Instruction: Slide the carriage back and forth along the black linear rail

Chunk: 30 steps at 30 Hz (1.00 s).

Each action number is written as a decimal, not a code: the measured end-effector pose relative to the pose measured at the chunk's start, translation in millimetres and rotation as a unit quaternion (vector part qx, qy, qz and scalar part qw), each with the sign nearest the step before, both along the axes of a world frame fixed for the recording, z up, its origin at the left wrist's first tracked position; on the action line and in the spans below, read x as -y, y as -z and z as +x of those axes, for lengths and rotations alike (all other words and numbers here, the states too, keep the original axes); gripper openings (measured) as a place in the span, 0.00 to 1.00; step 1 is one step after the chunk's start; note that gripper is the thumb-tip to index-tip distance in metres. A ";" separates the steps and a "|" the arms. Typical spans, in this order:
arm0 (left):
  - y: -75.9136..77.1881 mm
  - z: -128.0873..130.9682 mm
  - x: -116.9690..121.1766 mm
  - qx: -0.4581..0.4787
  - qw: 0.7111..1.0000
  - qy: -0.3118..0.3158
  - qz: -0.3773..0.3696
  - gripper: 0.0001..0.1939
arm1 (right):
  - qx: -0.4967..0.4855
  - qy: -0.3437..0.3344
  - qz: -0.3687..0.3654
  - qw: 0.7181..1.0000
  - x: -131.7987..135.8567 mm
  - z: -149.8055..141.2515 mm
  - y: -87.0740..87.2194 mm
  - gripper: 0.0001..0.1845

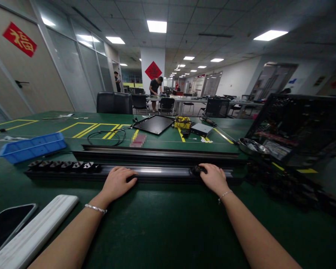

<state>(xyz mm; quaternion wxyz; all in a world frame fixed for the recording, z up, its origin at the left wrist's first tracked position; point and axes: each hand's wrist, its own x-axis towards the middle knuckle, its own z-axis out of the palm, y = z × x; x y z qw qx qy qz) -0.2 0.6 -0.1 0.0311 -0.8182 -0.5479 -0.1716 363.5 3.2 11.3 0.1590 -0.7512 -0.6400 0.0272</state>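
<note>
A long black rail (162, 171) with a shiny channel lies across the table in front of me. My left hand (118, 181) grips it near the middle, fingers over the top and thumb towards the near side. Several small black blocks with shiny tops (67, 166) sit in a row in the channel's left end. Towards the right end, my right hand (214, 178) is closed on another small black block (196, 170), which is in the channel; the fingers partly cover it. Just behind lies a second black rail (156, 152), parallel to the first.
A blue bin (33, 147) stands at left, with a white bar (44, 228) and a phone (9, 224) nearer me. At right are a metal bowl (252, 145), a pile of dark parts (294, 186) and a large black case (296, 123). Beyond lie a black panel (155, 124) and a cable (109, 137).
</note>
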 end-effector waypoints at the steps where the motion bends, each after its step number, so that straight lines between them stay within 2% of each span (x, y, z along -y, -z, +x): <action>1: 0.3 -0.2 -0.1 0.000 1.000 -0.001 0.000 0.15 | 0.000 0.000 0.000 1.000 -0.1 0.1 0.2 0.22; 30: 2.9 -1.9 -1.8 -0.004 1.000 -0.002 -0.002 0.15 | -0.003 0.005 0.007 1.000 -1.1 0.1 0.8 0.22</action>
